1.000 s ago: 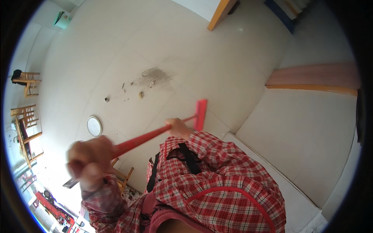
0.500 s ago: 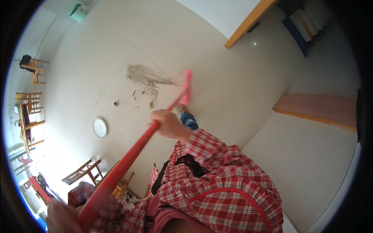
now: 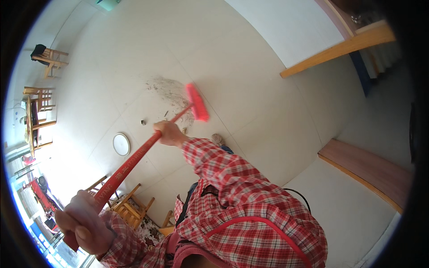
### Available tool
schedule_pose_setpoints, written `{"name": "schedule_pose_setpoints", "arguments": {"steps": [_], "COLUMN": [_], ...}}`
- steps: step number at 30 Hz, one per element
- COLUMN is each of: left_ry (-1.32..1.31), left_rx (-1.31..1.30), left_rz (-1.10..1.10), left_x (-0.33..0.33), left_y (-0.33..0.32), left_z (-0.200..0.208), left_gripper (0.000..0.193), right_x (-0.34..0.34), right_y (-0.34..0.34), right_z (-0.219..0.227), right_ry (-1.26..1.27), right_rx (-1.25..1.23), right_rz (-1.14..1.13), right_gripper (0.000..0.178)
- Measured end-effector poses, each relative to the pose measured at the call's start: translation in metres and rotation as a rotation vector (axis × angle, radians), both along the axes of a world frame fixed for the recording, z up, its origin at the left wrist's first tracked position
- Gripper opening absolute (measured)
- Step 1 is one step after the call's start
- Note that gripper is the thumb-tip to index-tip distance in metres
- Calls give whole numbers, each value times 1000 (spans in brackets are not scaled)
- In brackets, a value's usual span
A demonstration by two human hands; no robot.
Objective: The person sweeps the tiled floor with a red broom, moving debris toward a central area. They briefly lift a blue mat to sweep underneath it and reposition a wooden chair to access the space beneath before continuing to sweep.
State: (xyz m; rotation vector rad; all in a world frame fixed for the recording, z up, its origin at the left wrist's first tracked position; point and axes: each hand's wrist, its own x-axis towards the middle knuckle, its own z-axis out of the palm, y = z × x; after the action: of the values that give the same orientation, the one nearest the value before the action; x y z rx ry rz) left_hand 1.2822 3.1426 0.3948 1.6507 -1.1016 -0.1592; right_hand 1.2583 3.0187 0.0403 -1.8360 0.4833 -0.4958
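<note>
My left hand [image 3: 85,221] gripped the red broom's handle [image 3: 134,158] top, my right hand [image 3: 169,133] midway; its head [image 3: 197,102] met the dirt pile [image 3: 167,89], so short, low strokes probably suited best.

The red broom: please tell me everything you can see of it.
The red broom has a long red handle with light lettering and a pink-red brush head, and it looks like plastic. It slants from lower left up to the head, which meets the pale floor beside a grey dust pile. The left hand grips the handle's top and the right hand grips it midway.
</note>
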Motion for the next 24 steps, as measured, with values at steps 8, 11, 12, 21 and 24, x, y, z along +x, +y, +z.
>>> {"name": "schedule_pose_setpoints", "arguments": {"steps": [8,11,12,21,24], "left_ry": [159,378,502,862,618], "left_rx": [-35,-20,-20,-21,-158], "left_rz": [-233,-302,-360,-480,-464], "left_x": [27,53,68,177,223], "left_y": [17,43,47,105,113], "left_z": [-8,-18,-38,-83,-39], "left_gripper": [20,18,17,22,27], "right_x": [12,-40,-64,-38,65], "right_y": [15,3,-2,127,165], "right_z": [78,73,63,-42,-35], "right_ry": [-138,61,219,469,250], "right_rx": [-57,-109,-141,-14,10], "right_rz": [65,5,-65,58,-44], "right_gripper": [15,20,23,25,25]}}
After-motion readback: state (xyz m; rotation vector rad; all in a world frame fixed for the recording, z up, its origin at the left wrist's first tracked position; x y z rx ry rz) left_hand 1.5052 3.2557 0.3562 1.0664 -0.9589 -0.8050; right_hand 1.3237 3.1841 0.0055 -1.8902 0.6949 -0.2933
